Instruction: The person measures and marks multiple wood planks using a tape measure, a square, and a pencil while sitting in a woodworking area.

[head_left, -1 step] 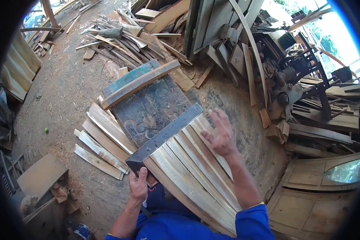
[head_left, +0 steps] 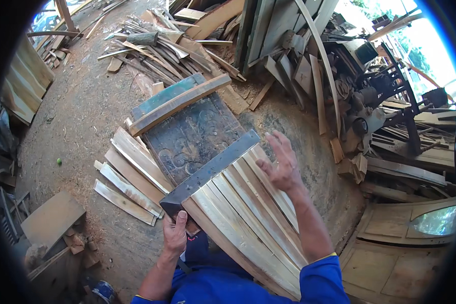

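Observation:
Several pale wooden slats [head_left: 238,213] lie side by side in a slanting row, running from my lap up to a dark grey, straight-edged bar [head_left: 210,169] across their far ends. At the bar's lower left end, my left hand [head_left: 175,234] is closed, thumb up against the corner and the other fingers hidden beneath. My right hand [head_left: 283,164] is raised at the slats' right edge, fingers apart and nothing in them. Beyond the bar is a dark carved panel [head_left: 192,137], with a brown wooden batten [head_left: 180,105] across its far end.
Loose boards [head_left: 131,169] fan out left of the carved panel. A heap of offcuts [head_left: 157,53] lies on the ground at the far side. Old machinery [head_left: 365,101] and stacked timber stand to the right, above a panelled wooden door [head_left: 390,253] with an oval glass.
The view has shifted very slightly. My right hand sits a touch further right, while my left hand stays at the bar's corner.

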Demonstrator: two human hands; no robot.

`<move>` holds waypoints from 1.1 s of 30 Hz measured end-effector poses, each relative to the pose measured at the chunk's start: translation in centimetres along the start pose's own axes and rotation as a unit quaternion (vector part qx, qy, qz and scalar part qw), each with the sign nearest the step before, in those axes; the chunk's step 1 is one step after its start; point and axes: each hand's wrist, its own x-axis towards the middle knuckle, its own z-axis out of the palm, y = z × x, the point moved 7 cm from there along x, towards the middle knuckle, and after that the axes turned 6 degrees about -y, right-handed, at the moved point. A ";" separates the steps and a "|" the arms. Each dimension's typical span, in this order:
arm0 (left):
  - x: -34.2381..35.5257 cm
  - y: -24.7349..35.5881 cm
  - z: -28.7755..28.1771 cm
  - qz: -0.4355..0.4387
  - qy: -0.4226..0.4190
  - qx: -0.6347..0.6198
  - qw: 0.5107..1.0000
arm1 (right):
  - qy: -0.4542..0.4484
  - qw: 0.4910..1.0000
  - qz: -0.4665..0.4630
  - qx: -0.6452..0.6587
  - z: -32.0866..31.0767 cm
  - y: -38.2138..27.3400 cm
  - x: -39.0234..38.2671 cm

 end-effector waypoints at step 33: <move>0.2 1.1 0.8 -0.064 0.018 0.059 0.996 | -0.085 0.979 -0.173 0.069 3.7 -2.2 6.5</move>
